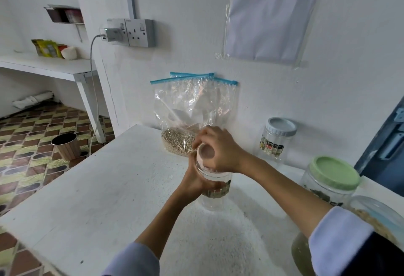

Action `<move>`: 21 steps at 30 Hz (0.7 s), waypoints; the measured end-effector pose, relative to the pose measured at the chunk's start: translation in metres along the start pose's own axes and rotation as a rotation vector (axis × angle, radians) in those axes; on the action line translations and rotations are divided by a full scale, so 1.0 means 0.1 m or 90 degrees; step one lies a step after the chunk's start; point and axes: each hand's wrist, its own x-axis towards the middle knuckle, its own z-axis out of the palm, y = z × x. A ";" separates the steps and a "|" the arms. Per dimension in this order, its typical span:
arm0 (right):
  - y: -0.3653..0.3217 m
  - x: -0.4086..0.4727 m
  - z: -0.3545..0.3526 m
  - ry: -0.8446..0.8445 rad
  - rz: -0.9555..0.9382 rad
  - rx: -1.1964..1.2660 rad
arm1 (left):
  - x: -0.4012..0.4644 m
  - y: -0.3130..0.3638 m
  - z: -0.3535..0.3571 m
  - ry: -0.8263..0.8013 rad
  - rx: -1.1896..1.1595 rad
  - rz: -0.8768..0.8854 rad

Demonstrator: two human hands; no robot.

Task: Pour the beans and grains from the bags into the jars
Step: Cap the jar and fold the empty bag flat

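A clear plastic jar (213, 199) stands upright mid-table. My left hand (196, 180) grips its upper body from the left. My right hand (220, 151) is curled over its pale pink lid (205, 152) from above. The jar looks empty. Behind it, clear zip bags with blue seals (192, 105) lean against the wall, with pale grains (177, 141) in the bottom of the front one.
The white table (105, 188) meets the wall at the back. At the right stand a grey-lidded jar (277, 138), a green-lidded jar (330, 179) and another container (376, 216) at the frame's edge. A bin (65, 145) sits on the patterned floor at left.
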 end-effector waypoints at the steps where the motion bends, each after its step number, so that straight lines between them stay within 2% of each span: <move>1: 0.00 0.02 -0.01 0.003 0.024 -0.063 | 0.01 -0.02 -0.01 -0.006 -0.005 -0.009; 4: 0.03 0.02 -0.02 -0.103 0.087 -0.232 | -0.01 -0.01 -0.01 -0.013 -0.025 -0.032; 6: 0.04 0.01 0.03 -0.157 0.106 -0.232 | -0.02 0.00 -0.01 -0.016 -0.045 -0.038; 8: 0.06 0.00 0.04 -0.130 0.106 -0.185 | -0.02 0.00 -0.01 -0.015 -0.039 -0.034; 11: 0.06 0.01 -0.12 -0.027 0.116 0.044 | -0.06 0.01 -0.02 0.001 -0.012 -0.031; 13: 0.08 0.01 -0.28 0.128 0.149 0.296 | -0.07 0.03 -0.02 0.009 0.014 -0.030; 16: 0.30 0.00 -0.35 0.369 0.285 0.667 | -0.07 0.03 0.00 -0.001 0.027 -0.027; 18: 0.49 -0.04 -0.21 0.419 0.418 0.747 | -0.07 0.04 0.01 0.000 0.031 -0.025; 21: 0.80 -0.19 0.19 0.428 0.620 0.738 | -0.08 0.05 0.02 0.006 0.043 -0.013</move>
